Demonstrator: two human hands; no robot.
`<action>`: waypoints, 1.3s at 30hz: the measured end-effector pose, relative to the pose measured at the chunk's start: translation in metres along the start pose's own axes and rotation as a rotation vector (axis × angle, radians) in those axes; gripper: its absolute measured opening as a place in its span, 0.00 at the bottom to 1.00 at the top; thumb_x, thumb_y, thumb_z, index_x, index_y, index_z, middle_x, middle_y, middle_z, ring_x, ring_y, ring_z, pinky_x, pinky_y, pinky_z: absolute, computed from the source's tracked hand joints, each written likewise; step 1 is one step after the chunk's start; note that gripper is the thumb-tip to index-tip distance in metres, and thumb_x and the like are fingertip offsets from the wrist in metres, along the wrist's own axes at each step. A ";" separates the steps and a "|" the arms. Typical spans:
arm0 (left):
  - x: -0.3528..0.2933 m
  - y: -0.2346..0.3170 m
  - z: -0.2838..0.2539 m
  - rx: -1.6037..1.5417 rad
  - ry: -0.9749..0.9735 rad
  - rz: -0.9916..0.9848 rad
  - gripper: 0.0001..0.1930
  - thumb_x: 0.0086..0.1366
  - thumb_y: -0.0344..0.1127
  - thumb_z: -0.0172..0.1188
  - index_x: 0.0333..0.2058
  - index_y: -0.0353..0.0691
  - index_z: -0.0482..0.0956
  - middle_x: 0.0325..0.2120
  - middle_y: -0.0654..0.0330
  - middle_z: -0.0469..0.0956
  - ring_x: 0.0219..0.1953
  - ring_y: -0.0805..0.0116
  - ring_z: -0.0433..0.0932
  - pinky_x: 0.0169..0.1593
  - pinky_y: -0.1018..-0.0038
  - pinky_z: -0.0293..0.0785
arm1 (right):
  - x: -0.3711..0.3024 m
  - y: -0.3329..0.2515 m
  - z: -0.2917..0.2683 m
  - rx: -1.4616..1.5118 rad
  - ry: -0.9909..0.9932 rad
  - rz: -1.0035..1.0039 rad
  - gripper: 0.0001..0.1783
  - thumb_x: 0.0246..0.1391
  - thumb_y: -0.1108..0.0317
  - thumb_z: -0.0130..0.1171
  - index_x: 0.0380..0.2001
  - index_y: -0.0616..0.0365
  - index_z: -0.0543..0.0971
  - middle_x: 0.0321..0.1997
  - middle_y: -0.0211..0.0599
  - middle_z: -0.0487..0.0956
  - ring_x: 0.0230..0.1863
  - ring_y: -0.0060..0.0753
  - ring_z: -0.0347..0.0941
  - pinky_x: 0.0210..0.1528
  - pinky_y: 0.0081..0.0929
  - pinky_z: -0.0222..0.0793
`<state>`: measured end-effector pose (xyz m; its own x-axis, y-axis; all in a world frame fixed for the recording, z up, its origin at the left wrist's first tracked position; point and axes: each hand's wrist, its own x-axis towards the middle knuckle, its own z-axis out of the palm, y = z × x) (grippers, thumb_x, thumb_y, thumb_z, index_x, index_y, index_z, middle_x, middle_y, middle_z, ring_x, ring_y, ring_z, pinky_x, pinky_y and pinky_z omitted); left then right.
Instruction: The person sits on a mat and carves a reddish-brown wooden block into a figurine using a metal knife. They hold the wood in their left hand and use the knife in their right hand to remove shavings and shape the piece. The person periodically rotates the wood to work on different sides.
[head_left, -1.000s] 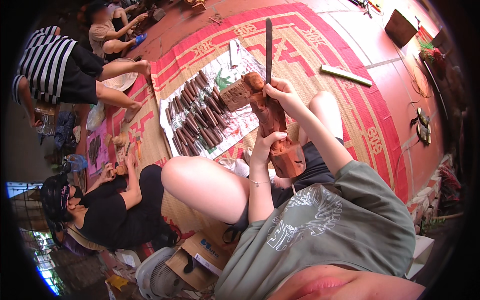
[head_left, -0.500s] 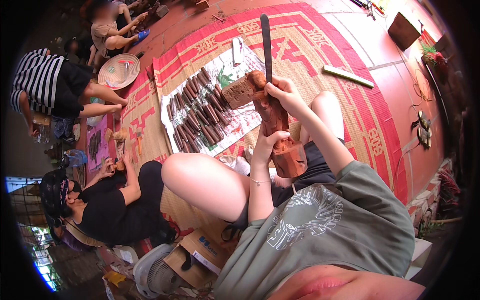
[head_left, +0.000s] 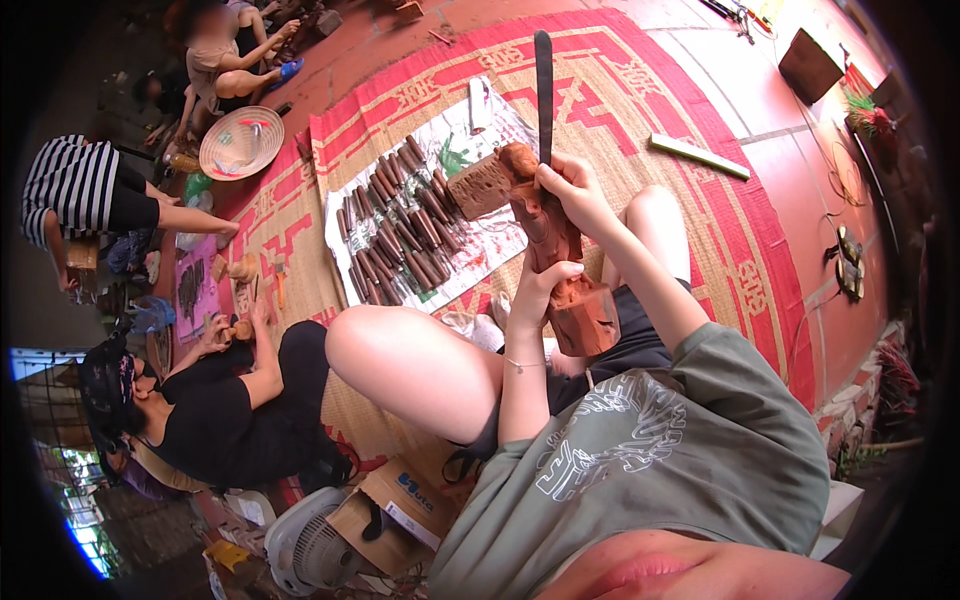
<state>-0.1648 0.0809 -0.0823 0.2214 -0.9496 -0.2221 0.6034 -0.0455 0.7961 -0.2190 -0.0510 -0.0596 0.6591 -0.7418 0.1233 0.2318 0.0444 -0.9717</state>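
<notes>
The left hand (head_left: 545, 285) wraps the reddish wooden figure (head_left: 560, 265) at mid-height, above the lap; the right hand (head_left: 570, 190) clamps a dark carving tool (head_left: 543, 90) against its top. The figure looks roughed out (base still blocky). More tools (head_left: 405, 225) lie on the sheet (head_left: 490, 245) beyond.

Both hands raised, left hand (head_left: 541, 290) below right hand (head_left: 571, 190), fingers curled.
</notes>
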 end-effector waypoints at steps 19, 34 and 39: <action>-0.002 0.002 0.003 -0.012 -0.044 -0.015 0.25 0.45 0.29 0.56 0.45 0.31 0.63 0.28 0.56 0.72 0.27 0.68 0.75 0.34 0.74 0.74 | 0.000 -0.001 -0.004 -0.019 -0.027 -0.038 0.16 0.56 0.64 0.50 0.41 0.67 0.73 0.32 0.31 0.76 0.33 0.16 0.69 0.37 0.16 0.66; -0.009 0.003 0.011 0.089 -0.002 0.040 0.33 0.43 0.27 0.61 0.51 0.34 0.61 0.41 0.60 0.68 0.41 0.74 0.69 0.45 0.78 0.68 | -0.008 -0.002 -0.012 0.226 -0.134 -0.046 0.12 0.56 0.64 0.50 0.31 0.64 0.72 0.27 0.26 0.72 0.31 0.13 0.66 0.35 0.14 0.62; -0.008 -0.003 -0.001 -0.003 -0.027 -0.007 0.33 0.42 0.27 0.61 0.50 0.34 0.61 0.40 0.59 0.68 0.40 0.73 0.70 0.44 0.77 0.68 | -0.009 -0.021 0.008 0.111 -0.087 -0.004 0.12 0.55 0.61 0.51 0.27 0.59 0.71 0.24 0.21 0.68 0.27 0.11 0.60 0.31 0.12 0.56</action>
<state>-0.1674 0.0888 -0.0839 0.1961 -0.9573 -0.2123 0.6075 -0.0514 0.7926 -0.2243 -0.0397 -0.0390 0.7163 -0.6819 0.1483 0.3091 0.1195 -0.9435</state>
